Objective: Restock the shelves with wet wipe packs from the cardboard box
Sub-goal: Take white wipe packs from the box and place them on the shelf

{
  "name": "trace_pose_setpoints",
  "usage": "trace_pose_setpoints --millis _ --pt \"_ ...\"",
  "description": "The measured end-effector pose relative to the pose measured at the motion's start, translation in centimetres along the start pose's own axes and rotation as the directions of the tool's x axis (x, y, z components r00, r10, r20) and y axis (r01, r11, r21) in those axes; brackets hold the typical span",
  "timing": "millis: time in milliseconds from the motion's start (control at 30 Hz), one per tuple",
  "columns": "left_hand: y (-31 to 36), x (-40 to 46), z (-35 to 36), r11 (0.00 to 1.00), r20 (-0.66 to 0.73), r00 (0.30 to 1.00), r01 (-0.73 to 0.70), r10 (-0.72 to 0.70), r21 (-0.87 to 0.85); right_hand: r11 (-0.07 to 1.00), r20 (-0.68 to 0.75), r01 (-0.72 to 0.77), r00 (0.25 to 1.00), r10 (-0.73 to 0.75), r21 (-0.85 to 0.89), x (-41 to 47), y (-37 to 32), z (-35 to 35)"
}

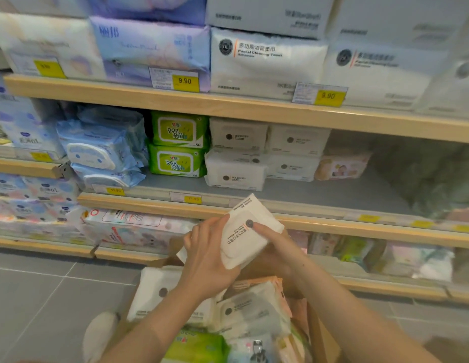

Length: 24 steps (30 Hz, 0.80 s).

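Observation:
A white wet wipe pack (247, 231) with a flip lid is held tilted above the cardboard box (322, 334), just in front of the middle shelf edge (155, 203). My left hand (207, 258) grips its left side with fingers curled over the edge. My right hand (270, 247) holds it from beneath, thumb lying on the lid near a dark round logo. The box below holds several more packs, white ones (155, 292) and a green one (196, 347). Matching white packs (236, 169) are stacked on the middle shelf.
Green packs (176, 145) and blue packs (97, 150) fill the middle shelf's left part; a pink pack (340, 166) lies right of the white stacks, with bare grey shelf (346, 195) beside it. Large tissue packs (264, 61) line the top shelf. Grey tiled floor (45, 297) lies at left.

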<state>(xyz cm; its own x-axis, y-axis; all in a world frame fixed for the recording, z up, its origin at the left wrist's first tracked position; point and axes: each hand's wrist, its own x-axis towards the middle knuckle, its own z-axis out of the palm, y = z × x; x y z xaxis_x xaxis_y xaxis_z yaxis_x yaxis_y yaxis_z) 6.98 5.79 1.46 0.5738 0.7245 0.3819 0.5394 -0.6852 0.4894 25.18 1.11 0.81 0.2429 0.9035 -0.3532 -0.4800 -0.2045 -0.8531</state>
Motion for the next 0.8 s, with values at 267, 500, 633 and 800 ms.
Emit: trace_pose_setpoints --millis 267,500,633,800 --pt "0.0 1.6 -1.7 0.912 0.236 0.960 0.226 -0.150 -0.343 0.875 -0.191 0.159 0.943 -0.271 -0.457 -2.6 -3.0 0.9" --pt "-1.5 3.7 -3.1 0.923 0.402 0.916 0.152 0.003 -0.353 0.470 0.236 0.304 0.951 -0.198 -0.829 -5.7 -4.4 2.1" --pt "-0.6 2.9 -2.4 0.911 0.553 0.832 0.193 0.045 -0.365 0.418 0.261 0.303 0.953 -0.156 -0.856 -6.1 -3.8 2.0" --pt "-0.3 2.4 -2.5 0.857 0.472 0.881 0.259 -0.020 -0.446 0.449 0.250 0.268 0.963 -0.100 -0.852 -6.2 -3.3 0.6"
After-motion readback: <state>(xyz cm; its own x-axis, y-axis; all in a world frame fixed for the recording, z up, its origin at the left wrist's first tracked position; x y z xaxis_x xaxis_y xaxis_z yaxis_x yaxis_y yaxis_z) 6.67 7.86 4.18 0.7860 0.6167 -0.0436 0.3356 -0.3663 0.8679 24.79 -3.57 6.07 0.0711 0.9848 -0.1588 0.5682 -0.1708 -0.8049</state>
